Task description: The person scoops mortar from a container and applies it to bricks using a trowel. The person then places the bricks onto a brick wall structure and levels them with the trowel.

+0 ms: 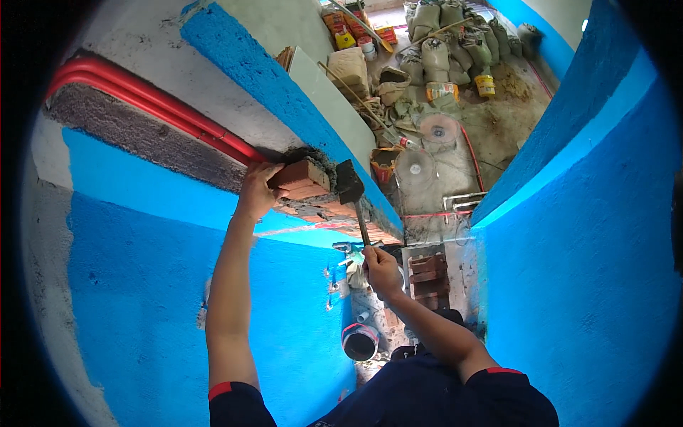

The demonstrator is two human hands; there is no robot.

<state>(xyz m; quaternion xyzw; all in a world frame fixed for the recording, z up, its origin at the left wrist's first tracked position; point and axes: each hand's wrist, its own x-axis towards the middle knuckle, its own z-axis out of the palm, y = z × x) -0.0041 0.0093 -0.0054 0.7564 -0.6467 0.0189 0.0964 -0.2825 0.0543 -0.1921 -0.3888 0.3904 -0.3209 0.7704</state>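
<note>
An orange-red brick (302, 179) sits at the top of a narrow course of brickwork (348, 213) in the wall. My left hand (260, 191) grips its near left end, thumb on the front face and fingers over the top. Dark wet mortar (311, 154) shows behind and beneath the brick. Closed around the handle of a trowel (349, 183), my right hand (383, 270) is lower and to the right. The trowel's dark, squarish, mortar-smeared blade is up at the brick's right end; whether it touches cannot be seen.
Red pipes (153, 96) run along the wall to the brick's left. Blue walls (583, 235) stand on both sides. Below are a dark bucket (360, 342) and stacked bricks (429, 277). Farther off lie filled sacks (435, 60), a yellow bucket (485, 86) and a long-handled shovel (366, 27).
</note>
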